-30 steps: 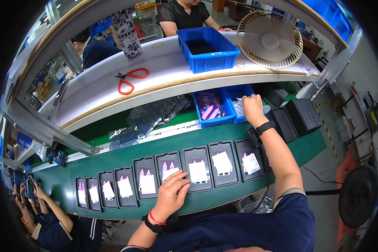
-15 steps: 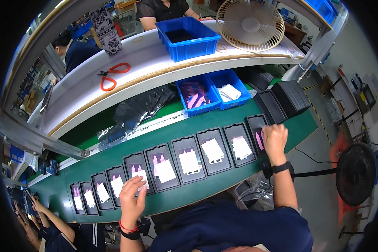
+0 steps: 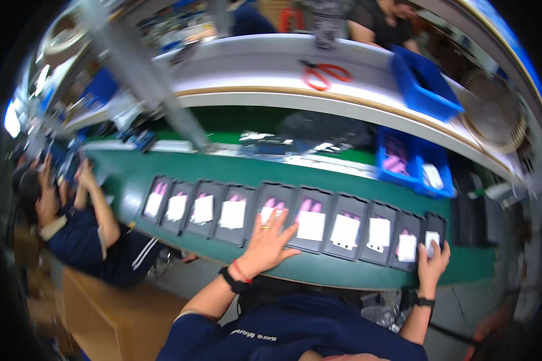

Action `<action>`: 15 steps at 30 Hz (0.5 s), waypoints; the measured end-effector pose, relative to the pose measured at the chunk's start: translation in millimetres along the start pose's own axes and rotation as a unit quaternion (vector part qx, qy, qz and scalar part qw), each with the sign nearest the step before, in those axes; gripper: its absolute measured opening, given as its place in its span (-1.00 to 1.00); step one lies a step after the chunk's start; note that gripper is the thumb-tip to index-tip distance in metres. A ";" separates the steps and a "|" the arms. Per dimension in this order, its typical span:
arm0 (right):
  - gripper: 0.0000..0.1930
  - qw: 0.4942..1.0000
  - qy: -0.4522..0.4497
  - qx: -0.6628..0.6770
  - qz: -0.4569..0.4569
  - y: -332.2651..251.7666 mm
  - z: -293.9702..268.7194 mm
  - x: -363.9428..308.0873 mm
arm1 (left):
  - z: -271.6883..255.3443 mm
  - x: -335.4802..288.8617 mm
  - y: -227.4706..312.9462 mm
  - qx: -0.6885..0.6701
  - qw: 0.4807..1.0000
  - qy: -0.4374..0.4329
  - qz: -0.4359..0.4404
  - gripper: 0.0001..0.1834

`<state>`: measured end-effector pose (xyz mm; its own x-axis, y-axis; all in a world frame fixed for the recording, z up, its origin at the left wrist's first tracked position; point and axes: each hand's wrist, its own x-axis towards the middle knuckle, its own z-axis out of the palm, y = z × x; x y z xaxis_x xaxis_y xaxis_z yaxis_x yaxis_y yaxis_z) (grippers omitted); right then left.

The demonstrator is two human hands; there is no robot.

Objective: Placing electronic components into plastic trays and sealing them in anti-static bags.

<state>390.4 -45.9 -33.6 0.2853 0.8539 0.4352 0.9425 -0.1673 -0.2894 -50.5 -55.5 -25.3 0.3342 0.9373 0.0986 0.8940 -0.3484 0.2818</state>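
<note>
A row of dark grey shallow trays [image 3: 337,245] runs along the green bench, each holding pink pointed pieces [image 3: 310,204], a white card [image 3: 311,227], or both. My left hand [image 3: 268,243] lies open with fingers spread over the near part of a middle tray, its fingertips at that tray's white card. Over the near end of the rightmost tray [image 3: 435,220] is my right hand [image 3: 432,268], thumb and fingers apart. Just beyond its fingertips shows a white card [image 3: 432,238]. The right palm and the tray's near edge are hidden.
Blue bins with pink pieces [image 3: 395,162] and white cards [image 3: 432,175] stand behind the row. Dark stacked trays [image 3: 479,213] are at the right. Red-handled cutters [image 3: 325,75], a blue bin [image 3: 424,84] and a fan [image 3: 494,114] occupy the shelf. A co-worker [image 3: 84,222] sits at left.
The view has swung left, so the bench appears further right. A white card now lies in the rightmost tray, where pink pieces showed. My right hand has opened; my left stays over the trays.
</note>
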 end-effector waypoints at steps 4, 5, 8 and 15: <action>-0.48 0.998 -0.023 0.053 0.023 -9.5 7.7 15.2 | -8.6 -5.0 -5.9 -0.012 1.000 0.003 0.002 -0.21; -0.49 0.996 -0.042 0.061 0.044 -13.4 4.8 19.5 | -12.9 -7.3 -5.2 -0.019 1.000 0.005 -0.009 -0.19; -0.53 0.995 -0.045 0.059 0.073 -8.6 1.8 20.8 | -26.3 -1.8 2.9 -0.042 0.999 -0.001 -0.014 -0.22; -0.68 0.997 -0.048 -0.055 0.038 17.7 -9.8 24.4 | -32.9 7.9 19.0 -0.054 0.997 0.036 0.032 -0.41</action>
<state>415.7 -32.8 -19.8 0.3426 0.8795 0.3302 0.9339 -0.2807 -0.2213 -40.7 -54.5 12.2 0.3631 0.9129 0.1867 0.8335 -0.4077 0.3729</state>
